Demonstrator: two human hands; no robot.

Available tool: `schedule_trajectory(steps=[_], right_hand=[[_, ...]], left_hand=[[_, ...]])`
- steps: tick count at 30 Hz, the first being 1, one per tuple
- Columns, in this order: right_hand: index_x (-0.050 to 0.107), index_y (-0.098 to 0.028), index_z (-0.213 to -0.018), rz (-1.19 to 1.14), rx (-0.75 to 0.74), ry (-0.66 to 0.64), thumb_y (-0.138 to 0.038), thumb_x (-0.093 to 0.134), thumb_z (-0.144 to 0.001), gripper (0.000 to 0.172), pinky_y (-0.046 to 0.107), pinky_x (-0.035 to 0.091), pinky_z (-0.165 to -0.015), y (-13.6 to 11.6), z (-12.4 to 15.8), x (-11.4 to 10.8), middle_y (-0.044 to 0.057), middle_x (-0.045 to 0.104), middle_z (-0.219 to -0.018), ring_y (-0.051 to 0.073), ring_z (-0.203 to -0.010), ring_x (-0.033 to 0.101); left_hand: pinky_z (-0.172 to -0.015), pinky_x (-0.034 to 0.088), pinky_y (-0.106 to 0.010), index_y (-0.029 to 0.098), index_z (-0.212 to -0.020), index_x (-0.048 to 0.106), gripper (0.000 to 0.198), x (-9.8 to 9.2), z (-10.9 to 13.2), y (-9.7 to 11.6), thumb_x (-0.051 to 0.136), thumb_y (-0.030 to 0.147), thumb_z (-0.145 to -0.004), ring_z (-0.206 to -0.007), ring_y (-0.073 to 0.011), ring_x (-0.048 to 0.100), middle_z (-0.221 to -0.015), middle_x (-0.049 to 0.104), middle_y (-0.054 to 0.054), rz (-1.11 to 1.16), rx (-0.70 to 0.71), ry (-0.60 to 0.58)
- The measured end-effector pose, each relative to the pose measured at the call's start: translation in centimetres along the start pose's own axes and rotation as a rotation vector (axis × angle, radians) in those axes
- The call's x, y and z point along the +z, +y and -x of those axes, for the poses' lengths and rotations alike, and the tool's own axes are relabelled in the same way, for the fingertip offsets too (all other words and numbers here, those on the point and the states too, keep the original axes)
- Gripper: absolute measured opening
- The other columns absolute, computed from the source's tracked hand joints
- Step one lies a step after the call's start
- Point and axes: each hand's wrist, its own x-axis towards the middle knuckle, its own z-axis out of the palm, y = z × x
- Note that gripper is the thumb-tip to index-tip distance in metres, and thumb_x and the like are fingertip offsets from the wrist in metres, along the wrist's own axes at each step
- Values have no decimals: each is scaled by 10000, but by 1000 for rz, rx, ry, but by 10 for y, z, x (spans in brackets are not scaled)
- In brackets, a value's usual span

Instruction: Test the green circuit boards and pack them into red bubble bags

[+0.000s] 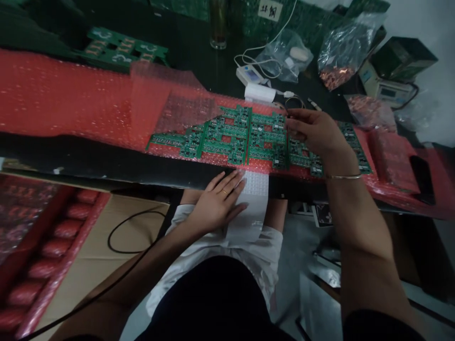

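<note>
Dark and cluttered, the work surface [106, 163] is draped with red bubble wrap [71, 99], and on it a row of green circuit boards [227, 137] lies side by side, close to the near edge. The right hand [316, 132], with a thin bracelet [343, 177] at the wrist, is over the right-hand boards with thumb and fingertips drawn together in a pinch at a board's far edge; whether anything small sits between them cannot be told. The left hand [216, 201] lies flat and spread, palm down, on a white strip of small labels [254, 208] that hangs from the surface edge onto the lap; it presses the strip and grips nothing. Further off are a white roll [259, 92], clear plastic bags [337, 52], a glass [217, 23] and another green panel [121, 47]; a box of red-wrapped bundles [60, 227] stands near left. As a judgement, the boards lie loose on soft wrap near the edge, so a push from the right hand could slide or tip one off, and the strip could slip down if the left hand lifts. Bare fingers on the components could also smudge or stress them. A white sign [269, 9] at the far side bears two handwritten characters, too small to read surely; no brand shows.
</note>
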Motion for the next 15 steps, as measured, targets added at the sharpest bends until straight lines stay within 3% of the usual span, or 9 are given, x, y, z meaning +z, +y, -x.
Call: schedule_trajectory(steps=[4,8,12,15], right_hand=[[750,-221,-883,-131,14,9,-342,867,-772,202,202,332,-483,-6,12,6,-29,646,-756,57,-581,487],[710,-201,-806,-204,-40,103,-258,805,-815,112,199,383,-503,-9,18,9,2,701,-800,72,-610,562],[710,-181,-780,-31,-146,388,-258,635,-926,182,218,418,-559,-3,19,-12,17,677,-725,80,-584,549],[684,-186,-734,195,-165,619,-254,569,-924,232,249,442,-609,7,24,-44,32,653,-701,98,-594,545]], left_hand=[[-1180,454,-496,169,-1391,619,448,-10,-6,-12,635,405,-1011,-1418,-309,561,-1466,637,-149,-6,-74,123],[-1152,462,-512,204,-1371,638,426,-35,-15,-58,564,447,-1029,-1382,-313,572,-1452,632,-138,-28,-329,215],[-1131,456,-539,226,-1306,694,454,-69,-10,-108,435,500,-1053,-1342,-330,586,-1421,649,-125,-106,-543,154],[-1168,364,-645,213,-1319,695,517,-95,3,-128,399,533,-1041,-1455,-404,462,-1539,563,-131,-265,-704,127]])
